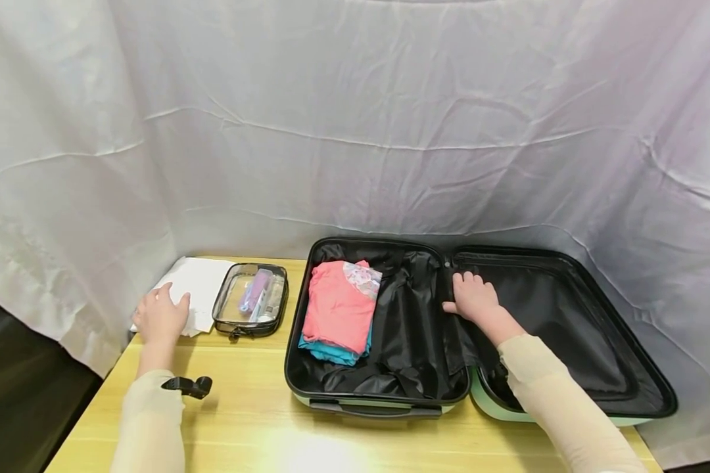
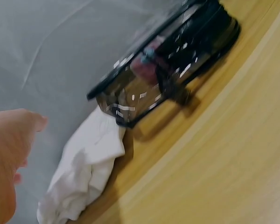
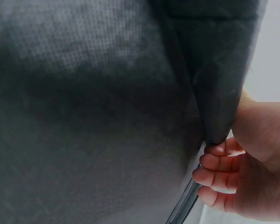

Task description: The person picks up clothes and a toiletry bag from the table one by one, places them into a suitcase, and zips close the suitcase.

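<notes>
My left hand (image 1: 161,316) hovers with spread fingers over a folded white cloth (image 1: 204,282) at the table's far left; in the left wrist view a gap shows between the hand (image 2: 11,158) and the cloth (image 2: 91,158). My right hand (image 1: 476,297) is at the middle of an open suitcase, gripping the edge of its black fabric divider flap (image 1: 454,341). In the right wrist view, curled fingers (image 3: 219,172) meet the edge of dark fabric (image 3: 214,84); the thumb is hidden there. Folded coral clothing (image 1: 337,305) lies over blue clothing (image 1: 331,351) in the suitcase's left half.
Beside the white cloth lies a clear zip pouch (image 1: 225,315) with black trim and small items inside. The suitcase's right half (image 1: 568,328) lies open toward the table's right end. A grey-white curtain (image 1: 355,131) hangs behind the wooden table (image 1: 236,407).
</notes>
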Available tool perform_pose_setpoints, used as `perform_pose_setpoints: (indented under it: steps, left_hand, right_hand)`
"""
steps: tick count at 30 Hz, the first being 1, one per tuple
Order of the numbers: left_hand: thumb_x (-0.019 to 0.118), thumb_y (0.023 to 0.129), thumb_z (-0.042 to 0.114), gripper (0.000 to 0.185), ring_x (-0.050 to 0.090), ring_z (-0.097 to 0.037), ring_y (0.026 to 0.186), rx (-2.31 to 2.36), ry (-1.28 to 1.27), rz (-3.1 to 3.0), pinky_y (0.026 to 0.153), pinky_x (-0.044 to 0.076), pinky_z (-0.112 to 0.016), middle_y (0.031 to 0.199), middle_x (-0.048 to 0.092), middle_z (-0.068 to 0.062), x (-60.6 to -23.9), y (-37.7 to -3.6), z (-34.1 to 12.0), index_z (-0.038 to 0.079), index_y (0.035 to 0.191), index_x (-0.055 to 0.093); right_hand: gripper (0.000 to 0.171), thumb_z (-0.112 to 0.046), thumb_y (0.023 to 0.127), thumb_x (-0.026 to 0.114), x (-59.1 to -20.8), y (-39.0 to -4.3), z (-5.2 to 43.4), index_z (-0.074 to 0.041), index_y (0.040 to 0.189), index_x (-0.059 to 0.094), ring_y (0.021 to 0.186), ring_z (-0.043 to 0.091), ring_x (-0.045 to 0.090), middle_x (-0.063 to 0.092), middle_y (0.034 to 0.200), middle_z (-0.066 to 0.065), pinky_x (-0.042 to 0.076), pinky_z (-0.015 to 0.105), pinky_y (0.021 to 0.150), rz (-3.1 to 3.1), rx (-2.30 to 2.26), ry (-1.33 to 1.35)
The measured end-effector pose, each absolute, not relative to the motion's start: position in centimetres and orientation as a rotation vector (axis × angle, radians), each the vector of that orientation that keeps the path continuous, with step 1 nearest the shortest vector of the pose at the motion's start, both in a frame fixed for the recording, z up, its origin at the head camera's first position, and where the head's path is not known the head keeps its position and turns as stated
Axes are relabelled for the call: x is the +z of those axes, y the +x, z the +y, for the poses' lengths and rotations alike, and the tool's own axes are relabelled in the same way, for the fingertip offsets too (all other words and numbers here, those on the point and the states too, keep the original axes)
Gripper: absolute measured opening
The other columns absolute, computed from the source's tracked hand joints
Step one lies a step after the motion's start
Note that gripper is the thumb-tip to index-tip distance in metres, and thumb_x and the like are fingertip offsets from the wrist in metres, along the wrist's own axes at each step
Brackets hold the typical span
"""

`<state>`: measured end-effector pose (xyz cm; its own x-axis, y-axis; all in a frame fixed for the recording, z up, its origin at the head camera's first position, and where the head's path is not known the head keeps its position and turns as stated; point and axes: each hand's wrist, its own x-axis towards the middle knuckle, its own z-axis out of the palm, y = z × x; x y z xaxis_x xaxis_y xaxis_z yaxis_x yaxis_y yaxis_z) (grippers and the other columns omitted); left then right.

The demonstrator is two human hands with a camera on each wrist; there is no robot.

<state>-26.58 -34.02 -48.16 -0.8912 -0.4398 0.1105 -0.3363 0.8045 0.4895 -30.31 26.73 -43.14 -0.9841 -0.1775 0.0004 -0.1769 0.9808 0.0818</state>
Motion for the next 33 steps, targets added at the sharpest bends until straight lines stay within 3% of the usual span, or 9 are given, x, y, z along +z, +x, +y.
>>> perform_pose_setpoints:
  steps: [7, 33]
  left_hand:
    - [0.036, 0.101, 0.045, 0.068, 0.020, -0.056, 0.137, -0.645, 0.629, -2.800, 0.109, 0.015, -0.069, 0.150, 0.025, -0.036, -48.5, -27.2, -35.1, 0.003, 0.152, 0.024]
    - [0.031, 0.101, 0.046, 0.073, 0.017, -0.062, 0.133, -0.678, 0.730, -2.901, 0.107, 0.015, -0.070, 0.145, 0.019, -0.045, -51.0, -28.5, -37.1, -0.007, 0.150, 0.017]
  right_hand:
    - [0.065, -0.043, 0.084, 0.073, -43.1, -30.3, 26.6, 0.009, 0.116, 0.050, 0.097, 0.045, 0.055, 0.054, 0.107, 0.029, 0.050, 0.057, 0.078, -3.106, -0.130, 0.285]
    - [0.060, -0.041, 0.082, 0.074, -43.4, -30.2, 26.3, 0.008, 0.109, 0.053, 0.091, 0.043, 0.056, 0.055, 0.100, 0.027, 0.051, 0.055, 0.075, -3.082, -0.117, 0.271]
